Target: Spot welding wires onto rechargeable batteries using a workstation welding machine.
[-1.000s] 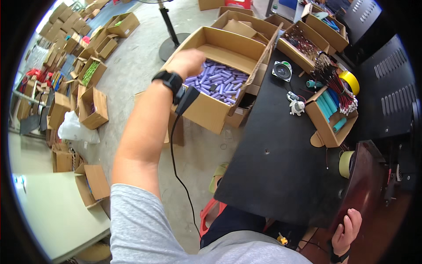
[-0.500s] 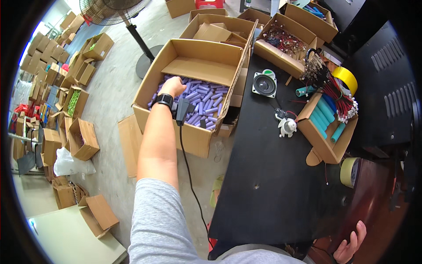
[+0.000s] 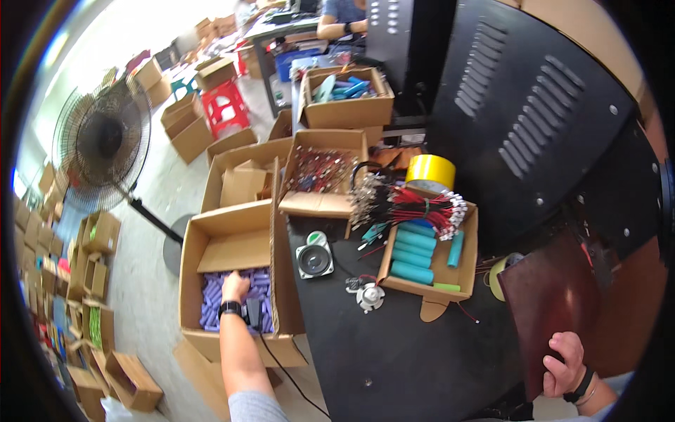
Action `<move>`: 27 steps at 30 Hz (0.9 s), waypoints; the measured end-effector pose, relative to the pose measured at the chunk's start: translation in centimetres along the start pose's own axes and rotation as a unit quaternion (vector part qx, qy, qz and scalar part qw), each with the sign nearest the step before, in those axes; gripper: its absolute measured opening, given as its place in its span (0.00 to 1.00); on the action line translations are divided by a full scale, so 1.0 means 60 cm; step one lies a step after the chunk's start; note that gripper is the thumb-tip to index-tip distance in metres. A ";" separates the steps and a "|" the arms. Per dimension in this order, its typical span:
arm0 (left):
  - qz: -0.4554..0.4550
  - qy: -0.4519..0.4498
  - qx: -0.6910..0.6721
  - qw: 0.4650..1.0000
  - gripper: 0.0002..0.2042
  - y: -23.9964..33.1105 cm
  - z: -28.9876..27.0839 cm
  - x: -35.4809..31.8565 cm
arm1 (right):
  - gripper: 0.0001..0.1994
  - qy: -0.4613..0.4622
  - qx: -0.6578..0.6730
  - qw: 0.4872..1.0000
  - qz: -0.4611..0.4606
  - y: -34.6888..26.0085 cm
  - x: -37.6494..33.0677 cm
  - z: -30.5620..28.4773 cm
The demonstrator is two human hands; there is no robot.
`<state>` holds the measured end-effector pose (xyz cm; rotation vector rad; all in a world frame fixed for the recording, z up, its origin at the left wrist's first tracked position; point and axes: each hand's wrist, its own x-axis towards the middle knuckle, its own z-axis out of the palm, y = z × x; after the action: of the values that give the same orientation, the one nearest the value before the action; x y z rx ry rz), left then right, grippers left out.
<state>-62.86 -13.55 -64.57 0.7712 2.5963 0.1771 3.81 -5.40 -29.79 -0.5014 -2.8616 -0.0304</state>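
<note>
My left hand (image 3: 235,287), with a black watch on its wrist, reaches into a cardboard box (image 3: 235,216) of purple cylindrical battery cells (image 3: 212,299). Its fingers look curled down among the cells, and their tips are hidden. Beside this hand, a black device with a cable (image 3: 254,311) rests in the box. At the lower right, my right hand (image 3: 564,364) is in front of a dark red panel (image 3: 545,288). The right fingers are bent inward; a small dark patch shows between them, and I cannot make out what it is.
The black table (image 3: 415,359) bears a small speaker (image 3: 314,261), a white round part (image 3: 369,297), and a box of teal cylinders (image 3: 413,254). Bundled red-black wires (image 3: 420,211) and yellow tape (image 3: 430,170) lie behind. A fan (image 3: 105,137) stands left. Another person (image 3: 341,27) sits beyond.
The view has swung right and upward, so the boxes appear further left and lower. My left hand stays among the cells. My right hand's fingers, spread before, are now bent inward.
</note>
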 end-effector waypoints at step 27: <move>-0.071 0.063 -0.539 0.837 0.24 -0.008 -0.112 -0.213 | 0.15 0.087 -0.019 0.996 -0.031 -0.006 0.010 -0.012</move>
<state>-56.36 -20.94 -53.99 0.1276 2.1020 1.5062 3.30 -5.58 -28.93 -0.3967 -2.7082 -0.1316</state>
